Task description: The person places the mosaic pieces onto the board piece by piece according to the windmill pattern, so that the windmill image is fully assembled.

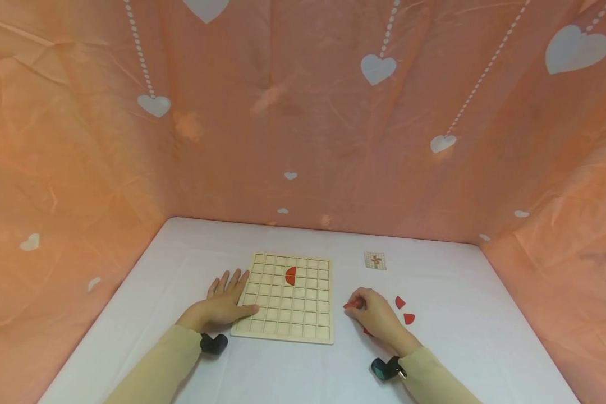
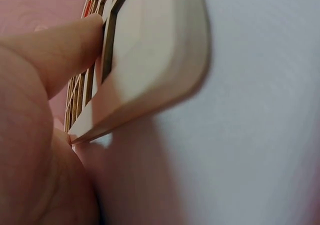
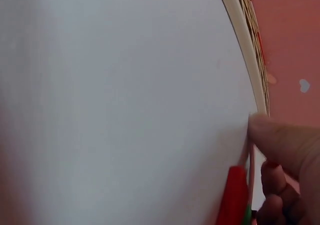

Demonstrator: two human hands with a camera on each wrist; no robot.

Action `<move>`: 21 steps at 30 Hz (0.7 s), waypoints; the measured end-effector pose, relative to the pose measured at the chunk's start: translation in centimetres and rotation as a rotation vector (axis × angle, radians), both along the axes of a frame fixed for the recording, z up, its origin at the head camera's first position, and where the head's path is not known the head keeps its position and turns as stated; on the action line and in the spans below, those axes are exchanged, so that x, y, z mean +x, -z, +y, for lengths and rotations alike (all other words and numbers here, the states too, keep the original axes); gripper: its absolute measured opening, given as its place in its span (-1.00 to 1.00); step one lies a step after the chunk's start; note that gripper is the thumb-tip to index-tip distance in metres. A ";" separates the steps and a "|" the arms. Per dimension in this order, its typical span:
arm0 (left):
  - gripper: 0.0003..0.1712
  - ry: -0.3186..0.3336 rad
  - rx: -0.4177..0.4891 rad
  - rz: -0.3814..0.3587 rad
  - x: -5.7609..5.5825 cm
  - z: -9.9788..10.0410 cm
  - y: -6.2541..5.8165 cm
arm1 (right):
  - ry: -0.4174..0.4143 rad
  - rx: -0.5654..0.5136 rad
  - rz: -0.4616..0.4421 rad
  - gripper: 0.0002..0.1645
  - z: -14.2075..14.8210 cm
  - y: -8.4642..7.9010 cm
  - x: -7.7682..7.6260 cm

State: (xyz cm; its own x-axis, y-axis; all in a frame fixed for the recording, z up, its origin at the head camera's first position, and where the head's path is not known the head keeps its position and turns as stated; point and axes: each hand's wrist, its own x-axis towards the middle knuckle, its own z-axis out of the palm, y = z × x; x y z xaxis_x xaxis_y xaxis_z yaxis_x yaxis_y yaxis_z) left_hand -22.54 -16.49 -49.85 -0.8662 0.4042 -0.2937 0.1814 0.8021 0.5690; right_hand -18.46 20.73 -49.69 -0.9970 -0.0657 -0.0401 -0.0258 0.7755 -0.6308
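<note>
A square wooden grid board (image 1: 283, 324) lies on the table, with two red quarter-circle pieces (image 1: 290, 276) side by side in its upper cells, their curves facing left. My left hand (image 1: 221, 307) is at the board's left edge, fingers spread on the table and thumb (image 2: 75, 47) lying over the rim onto the grid. Right of the board, my right hand (image 1: 376, 320) pinches a red piece (image 1: 350, 305) between thumb and fingertips, low over the table. Another red piece (image 1: 366, 331) shows partly from beneath that hand; a red piece (image 3: 233, 197) also stands close by in the right wrist view.
Loose red quarter-circles (image 1: 409, 318) lie right of my right hand. Farther back is a small card (image 1: 375, 261) printed with a grid and a pinwheel-like figure. Orange cloth (image 1: 303, 140) with white hearts walls in the white table (image 1: 192, 241) at the back and sides.
</note>
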 end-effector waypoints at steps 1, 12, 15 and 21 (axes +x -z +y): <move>0.19 -0.001 -0.001 -0.002 0.0 -0.1 0.0 | -0.004 0.003 -0.002 -0.78 0.0 0.0 0.0; 0.18 -0.011 0.015 0.008 0.2 -0.4 0.0 | -0.032 -0.022 -0.017 -0.91 -0.6 -0.7 -1.0; 0.18 -0.009 0.018 0.007 0.1 -0.4 0.2 | -0.005 -0.037 -0.021 -0.92 -1.2 -0.9 -1.9; 0.17 -0.007 0.029 0.011 0.0 -0.3 0.3 | -0.013 -0.135 0.030 -0.92 -3.9 -0.5 -4.0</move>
